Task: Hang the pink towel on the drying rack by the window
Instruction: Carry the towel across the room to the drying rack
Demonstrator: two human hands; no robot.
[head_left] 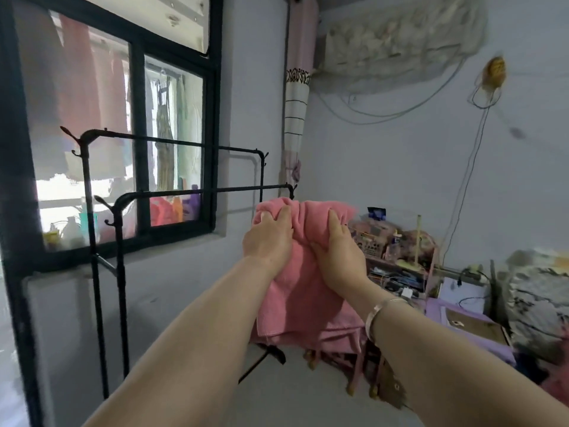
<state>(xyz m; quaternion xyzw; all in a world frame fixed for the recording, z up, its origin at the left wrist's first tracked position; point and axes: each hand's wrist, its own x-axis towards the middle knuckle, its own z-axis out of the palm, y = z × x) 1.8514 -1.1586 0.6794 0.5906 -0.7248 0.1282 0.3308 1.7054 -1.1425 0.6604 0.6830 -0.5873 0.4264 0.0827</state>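
Observation:
The pink towel [303, 291] hangs bunched in front of me, its top edge level with the right end of the nearer rail. My left hand [269, 238] grips its upper left part. My right hand [338, 251] grips its upper right part, with a silver bangle on that wrist. The black drying rack [191, 190] stands by the dark-framed window [138, 124], with two horizontal rails and hooks at the ends. The towel hides the rack's right post. I cannot tell whether the towel rests on the rail.
A cluttered pink shelf unit [397, 257] stands against the far wall to the right. A purple-covered surface [471, 325] and a patterned bundle [542, 297] lie further right. A tied curtain [297, 118] hangs in the corner. Bottles [74, 229] sit on the window sill.

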